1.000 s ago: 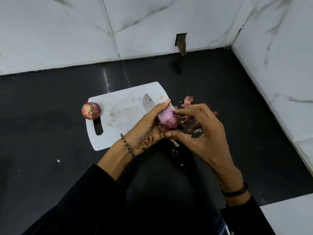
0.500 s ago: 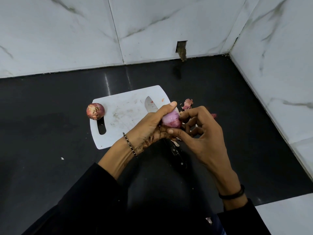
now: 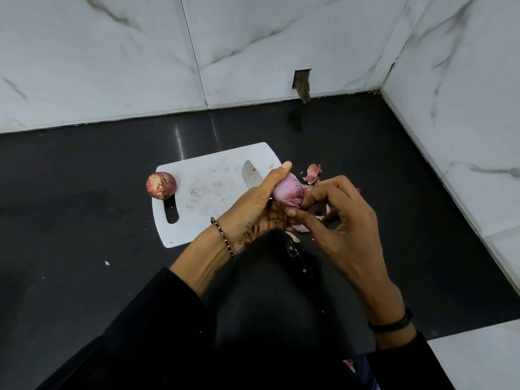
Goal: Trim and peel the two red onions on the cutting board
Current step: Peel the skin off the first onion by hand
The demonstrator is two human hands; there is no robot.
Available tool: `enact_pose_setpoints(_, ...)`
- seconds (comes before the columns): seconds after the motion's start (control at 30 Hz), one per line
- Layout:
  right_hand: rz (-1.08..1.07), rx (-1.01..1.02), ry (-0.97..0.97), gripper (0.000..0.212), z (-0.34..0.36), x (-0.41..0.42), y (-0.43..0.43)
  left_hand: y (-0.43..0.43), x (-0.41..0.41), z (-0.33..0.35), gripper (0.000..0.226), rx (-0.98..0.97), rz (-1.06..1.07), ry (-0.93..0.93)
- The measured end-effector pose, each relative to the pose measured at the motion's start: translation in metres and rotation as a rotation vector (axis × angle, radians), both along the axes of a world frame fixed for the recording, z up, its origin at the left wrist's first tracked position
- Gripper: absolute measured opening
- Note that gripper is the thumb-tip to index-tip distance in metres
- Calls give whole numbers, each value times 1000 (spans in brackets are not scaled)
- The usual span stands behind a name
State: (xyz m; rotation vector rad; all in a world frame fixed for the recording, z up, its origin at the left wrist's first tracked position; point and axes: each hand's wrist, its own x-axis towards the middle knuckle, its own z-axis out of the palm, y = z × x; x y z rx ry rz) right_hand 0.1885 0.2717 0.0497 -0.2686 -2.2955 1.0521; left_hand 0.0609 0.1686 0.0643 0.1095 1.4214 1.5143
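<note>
My left hand [image 3: 257, 205] grips a pale purple onion [image 3: 287, 191] above the right end of the white cutting board [image 3: 208, 190]. My right hand [image 3: 340, 220] pinches the onion's lower right side with thumb and forefinger. A second red onion [image 3: 161, 185], skin on, rests at the board's left edge by the handle slot. A knife lies on the board; its blade [image 3: 250, 174] shows behind my left hand and its black handle [image 3: 298, 256] shows below my hands.
Loose onion skins [image 3: 313, 173] lie on the black countertop [image 3: 84, 235] right of the board and under my hands. White marble walls close the back and the right side. A small white speck [image 3: 106, 263] lies front left.
The camera view shifted slightly, so everything sits lower in frame. My right thumb and forefinger closed in on the onion's lower side. The other onion and the knife stayed put.
</note>
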Motion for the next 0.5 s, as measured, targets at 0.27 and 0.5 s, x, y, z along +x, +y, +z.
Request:
enact_pose_setpoints(0.27, 21, -52, 15, 15, 0, 3, -2, 5, -5, -7, 85, -97, 2, -108)
enact_pose_setpoints(0.5, -67, -331, 5, 15, -1, 10, -3, -2, -14, -13, 90, -86, -129, -141)
